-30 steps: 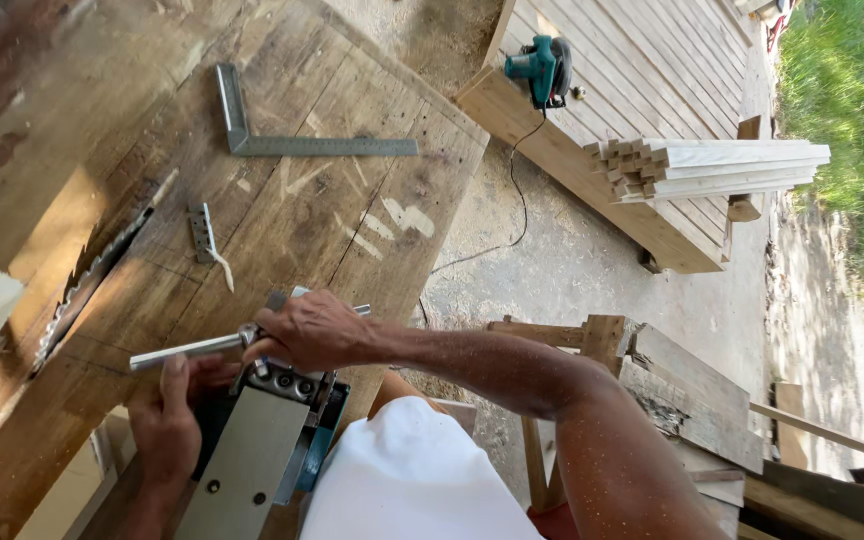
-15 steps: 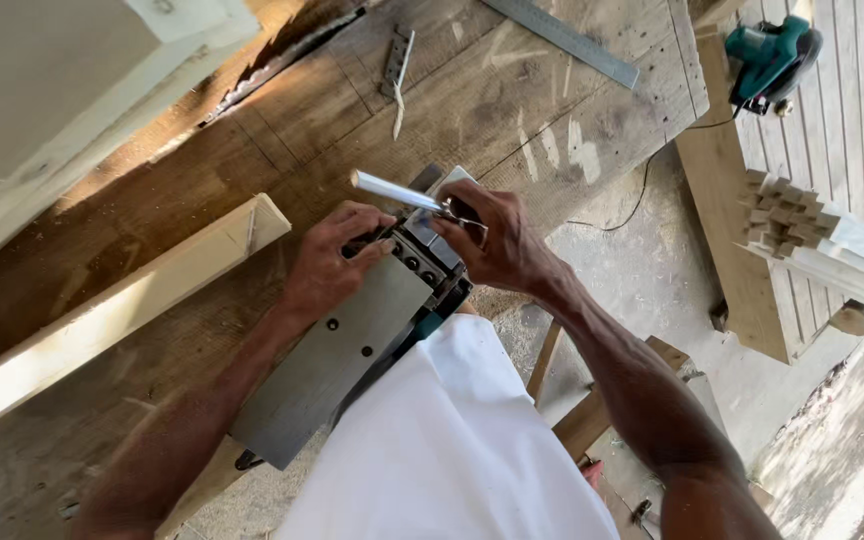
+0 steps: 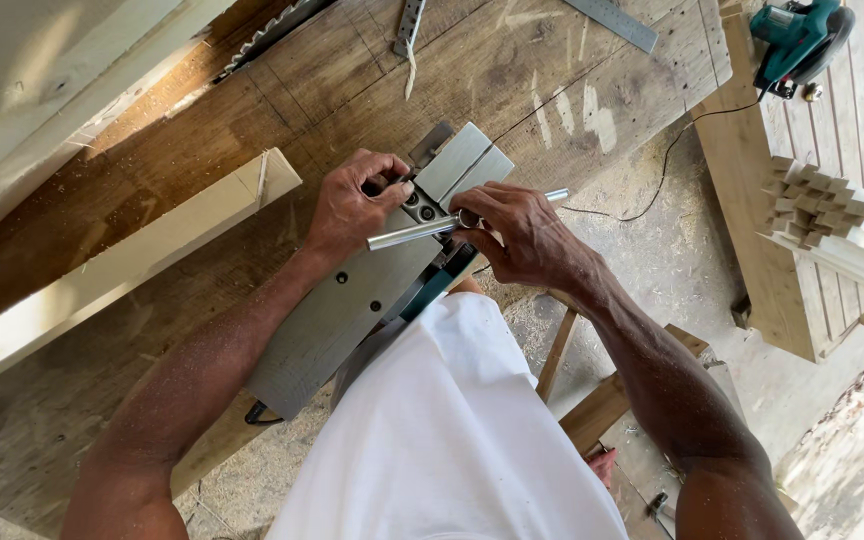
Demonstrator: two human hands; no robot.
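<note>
An electric planer [image 3: 362, 305] lies upside down on the worn wooden workbench [image 3: 202, 150], its grey metal sole facing up. My left hand [image 3: 354, 203] is clenched over the cutter drum area near the sole's front plate. My right hand [image 3: 512, 232] grips a shiny metal wrench [image 3: 422, 231] that lies across the drum, its far end sticking out past my fingers. A white shirt covers the planer's lower part.
A pale wooden beam [image 3: 102, 270] lies along the bench to the left. A steel square [image 3: 612, 22] and a small metal piece [image 3: 409, 25] rest at the far edge. A teal circular saw [image 3: 797, 35] and stacked timber [image 3: 842, 225] are at right.
The view has shifted and closed in on the planer. My right hand has turned the wrench so it lies more across the drum; my left hand stays on the drum.
</note>
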